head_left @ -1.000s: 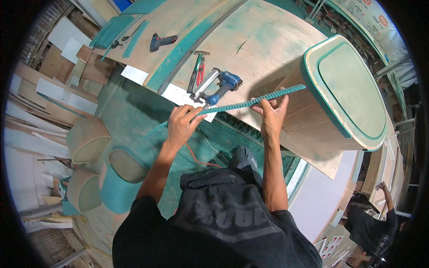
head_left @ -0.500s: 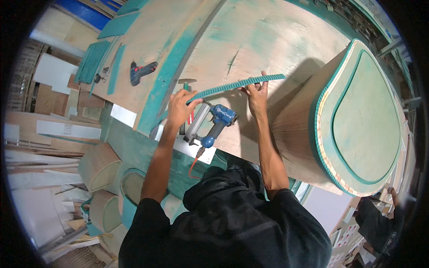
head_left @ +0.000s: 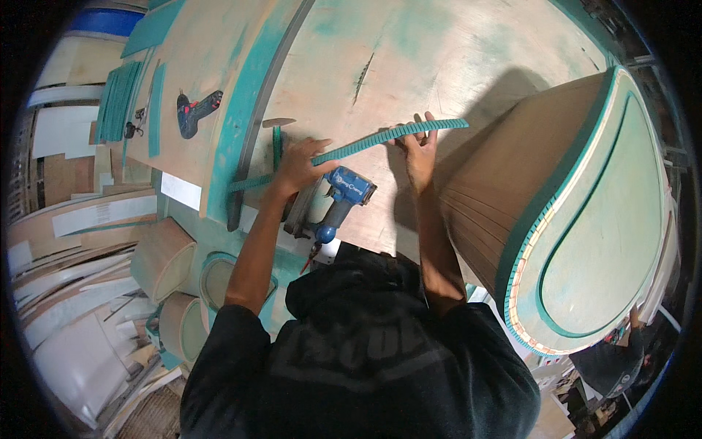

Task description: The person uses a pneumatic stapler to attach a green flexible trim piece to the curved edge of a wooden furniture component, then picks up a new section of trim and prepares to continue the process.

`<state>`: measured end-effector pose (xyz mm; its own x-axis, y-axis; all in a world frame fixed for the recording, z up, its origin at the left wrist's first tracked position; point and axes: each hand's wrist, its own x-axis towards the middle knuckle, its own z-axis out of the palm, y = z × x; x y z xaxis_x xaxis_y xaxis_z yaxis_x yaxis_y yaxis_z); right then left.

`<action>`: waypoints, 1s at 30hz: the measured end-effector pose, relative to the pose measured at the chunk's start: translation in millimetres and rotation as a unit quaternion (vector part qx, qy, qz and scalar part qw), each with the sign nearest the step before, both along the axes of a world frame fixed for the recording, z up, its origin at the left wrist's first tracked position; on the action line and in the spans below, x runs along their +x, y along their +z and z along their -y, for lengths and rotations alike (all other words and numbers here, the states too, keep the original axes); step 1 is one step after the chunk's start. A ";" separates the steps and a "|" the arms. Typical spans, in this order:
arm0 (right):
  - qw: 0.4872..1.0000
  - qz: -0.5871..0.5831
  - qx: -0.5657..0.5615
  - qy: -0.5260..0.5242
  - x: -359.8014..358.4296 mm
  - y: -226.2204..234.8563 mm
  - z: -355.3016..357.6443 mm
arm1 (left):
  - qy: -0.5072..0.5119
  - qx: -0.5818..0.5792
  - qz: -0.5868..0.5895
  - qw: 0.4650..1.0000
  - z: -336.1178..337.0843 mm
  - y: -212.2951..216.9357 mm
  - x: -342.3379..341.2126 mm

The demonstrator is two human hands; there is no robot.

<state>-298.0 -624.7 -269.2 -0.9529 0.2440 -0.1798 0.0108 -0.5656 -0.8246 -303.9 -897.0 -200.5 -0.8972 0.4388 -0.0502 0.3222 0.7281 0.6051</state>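
Observation:
A long teal strip (head_left: pixel 365 143), cut with many cross slots, runs between my hands and bends slightly. My left hand (head_left: pixel 301 164) is closed around its middle part, and a teal length continues to the left behind my wrist. Near the right end, the fingers of my right hand (head_left: pixel 418 152) pinch the strip from below, some fingers raised behind it. Just below the strip, a blue nail gun (head_left: pixel 349 189) lies on the wooden tabletop (head_left: pixel 439 51). A hammer (head_left: pixel 278 124) with a teal handle lies beyond my left hand, partly hidden.
On the right stands a large teardrop-shaped wooden form (head_left: pixel 599 219) with a slotted teal edging. A cordless drill (head_left: pixel 196 113) and stacked teal strips (head_left: pixel 117 102) lie at the far left. Smaller curved wooden forms (head_left: pixel 162 260) stand lower left. Another person (head_left: pixel 610 366) is at the lower right.
The view has shifted, so the table things sit further left. A length of strip now shows left of my left hand. Both hands still hold the strip.

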 end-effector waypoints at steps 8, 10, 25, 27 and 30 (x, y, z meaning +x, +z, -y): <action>0.998 -0.025 0.006 0.053 -1.3 6.8 -4.7 | 0.066 0.264 0.264 0.925 -90.5 -26.5 -36.3; 0.998 -0.028 0.020 0.055 -0.4 8.3 -7.3 | 0.046 0.279 0.315 0.906 -103.3 -27.5 -47.4; 0.999 -0.033 0.023 0.032 2.6 6.5 -9.0 | 0.123 0.172 0.387 0.897 -118.6 -24.0 -77.3; 0.998 0.012 0.030 0.062 7.2 13.6 -8.1 | 0.136 0.151 0.353 0.913 -122.1 -6.5 -77.7; 0.970 0.059 0.193 0.137 22.1 22.9 10.2 | 0.176 0.168 0.342 0.908 -120.3 3.1 -79.8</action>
